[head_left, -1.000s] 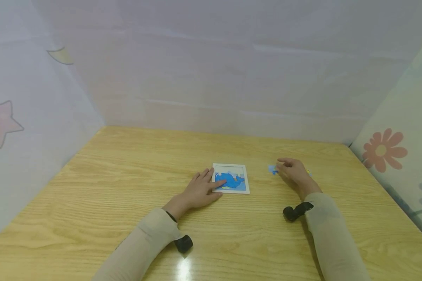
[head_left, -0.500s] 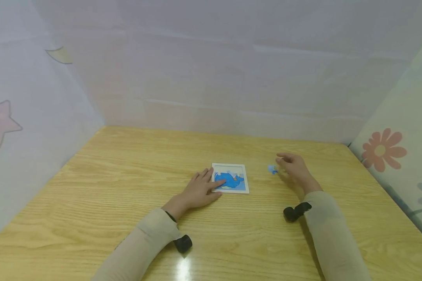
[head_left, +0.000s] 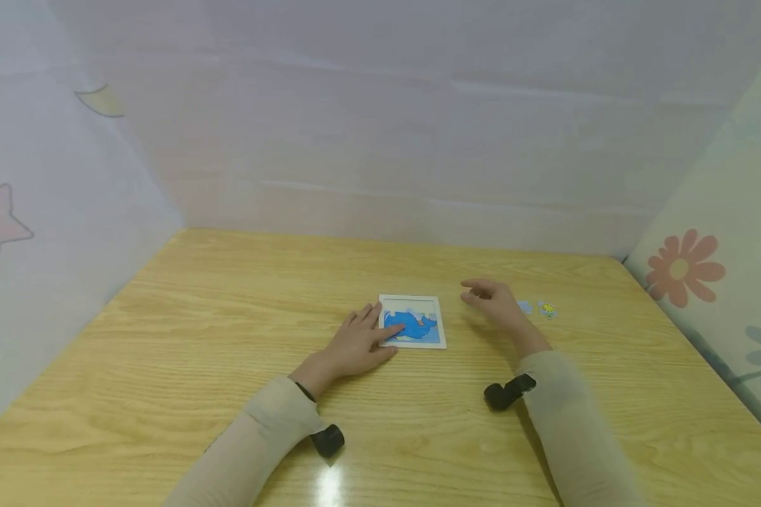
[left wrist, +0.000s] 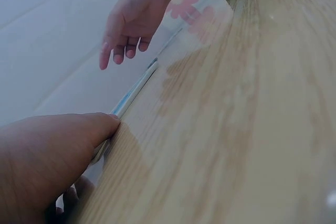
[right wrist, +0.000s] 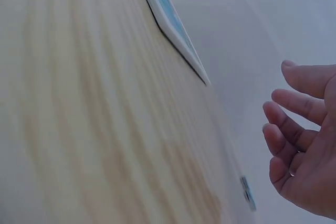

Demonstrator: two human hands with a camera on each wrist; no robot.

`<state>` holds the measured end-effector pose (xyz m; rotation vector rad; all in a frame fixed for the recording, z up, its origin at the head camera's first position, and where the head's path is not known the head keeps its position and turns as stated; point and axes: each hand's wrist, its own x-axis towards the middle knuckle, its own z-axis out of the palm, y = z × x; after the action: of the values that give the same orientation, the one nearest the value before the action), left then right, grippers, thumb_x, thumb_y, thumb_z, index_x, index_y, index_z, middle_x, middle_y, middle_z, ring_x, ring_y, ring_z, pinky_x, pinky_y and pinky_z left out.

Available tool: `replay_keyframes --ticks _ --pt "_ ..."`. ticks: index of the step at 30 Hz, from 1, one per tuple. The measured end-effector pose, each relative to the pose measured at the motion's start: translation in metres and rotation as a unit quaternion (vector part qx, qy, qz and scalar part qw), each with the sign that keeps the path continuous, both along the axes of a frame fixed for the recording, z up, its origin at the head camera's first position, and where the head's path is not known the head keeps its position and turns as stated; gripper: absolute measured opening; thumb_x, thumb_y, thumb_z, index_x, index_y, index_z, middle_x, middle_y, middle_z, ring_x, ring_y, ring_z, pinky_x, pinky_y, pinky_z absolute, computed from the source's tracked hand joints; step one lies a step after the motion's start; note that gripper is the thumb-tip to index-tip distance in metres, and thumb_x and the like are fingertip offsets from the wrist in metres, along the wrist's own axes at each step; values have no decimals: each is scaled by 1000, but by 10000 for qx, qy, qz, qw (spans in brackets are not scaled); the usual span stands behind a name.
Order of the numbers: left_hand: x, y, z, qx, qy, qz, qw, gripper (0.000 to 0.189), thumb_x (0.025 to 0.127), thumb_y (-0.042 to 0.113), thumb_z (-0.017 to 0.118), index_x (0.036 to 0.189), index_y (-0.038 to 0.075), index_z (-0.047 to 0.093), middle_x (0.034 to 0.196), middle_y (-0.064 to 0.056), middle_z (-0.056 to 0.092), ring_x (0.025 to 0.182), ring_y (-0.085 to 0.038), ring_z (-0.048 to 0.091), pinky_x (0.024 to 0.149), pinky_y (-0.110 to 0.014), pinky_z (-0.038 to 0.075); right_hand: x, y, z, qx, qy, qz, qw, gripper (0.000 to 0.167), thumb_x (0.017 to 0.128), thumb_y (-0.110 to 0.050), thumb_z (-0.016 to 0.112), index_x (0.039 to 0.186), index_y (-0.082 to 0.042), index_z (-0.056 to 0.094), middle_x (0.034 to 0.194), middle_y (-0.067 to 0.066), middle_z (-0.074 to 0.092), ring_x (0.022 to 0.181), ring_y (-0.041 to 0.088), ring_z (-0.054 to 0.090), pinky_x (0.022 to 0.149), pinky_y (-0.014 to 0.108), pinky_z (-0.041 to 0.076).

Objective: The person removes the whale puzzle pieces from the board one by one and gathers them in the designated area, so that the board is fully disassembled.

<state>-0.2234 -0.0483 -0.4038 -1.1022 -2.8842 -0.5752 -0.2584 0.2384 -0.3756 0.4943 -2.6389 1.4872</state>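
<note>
A square, white-framed jigsaw puzzle (head_left: 432,340) with a blue whale picture lies mid-table. My left hand (head_left: 357,345) rests spread over its left side, index finger on the whale. From the left wrist view, the left thumb (left wrist: 102,125) is at the puzzle's edge. My right hand (head_left: 493,304) hovers right of the puzzle, fingers loosely bent. The right wrist view shows a gap between its thumb (right wrist: 310,80) and fingers, with nothing held. Behind that hand lie a light blue puzzle piece (head_left: 525,307) and one with a yellow sun-like shape (head_left: 548,309).
Both hands are above a wood-grain table (head_left: 228,303). Pale cloth walls (head_left: 380,141) enclose it at the back and both sides. A small flat piece (right wrist: 247,193) lies on the table below the right hand in the right wrist view.
My right hand has moved left toward the puzzle, uncovering two pieces on its right. The blue piece beside its fingertips no longer shows. My left hand has stayed on the puzzle.
</note>
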Motion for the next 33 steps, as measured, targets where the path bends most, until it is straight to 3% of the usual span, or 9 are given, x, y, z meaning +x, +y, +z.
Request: replay_keyframes --ticks 5,12,18,24,33 --pt "0 0 0 16 -3 18 10000 47 89 43 41 132 24 38 139 -21 12 126 -35 8 98 -49 7 1 -17 -5 290 -291 -50 9991 43 83 -28 58 114 1 54 89 10 55 78 22 48 66 34 40" --pt "0 2 1 21 16 36 10000 47 89 43 41 132 24 38 139 -22 12 126 -35 9 97 -49 8 4 -30 -10 -55 -873 -101 9961 36 82 -14 59 114 3 53 87 10 53 78 21 45 66 29 37" --pt "0 1 1 -11 7 48 10000 47 89 43 41 132 24 38 139 -22 13 126 -35 9 97 -50 8 9 -37 -15 211 -839 118 9962 38 77 -11 65 111 2 56 81 7 52 75 20 45 66 30 39" --pt "0 0 1 3 -3 13 10000 47 89 42 40 132 24 38 139 -22 12 126 -36 9 97 -51 8 11 -42 -18 664 -1051 135 9921 42 75 -19 68 113 -6 58 92 8 51 85 22 44 76 36 38" --pt "-1 2 1 -4 23 41 10000 47 89 43 40 132 25 37 139 -22 12 126 -35 8 97 -50 8 13 -43 -19 1037 -806 195 9911 36 77 -16 65 112 -6 58 98 11 49 89 25 45 78 40 38"
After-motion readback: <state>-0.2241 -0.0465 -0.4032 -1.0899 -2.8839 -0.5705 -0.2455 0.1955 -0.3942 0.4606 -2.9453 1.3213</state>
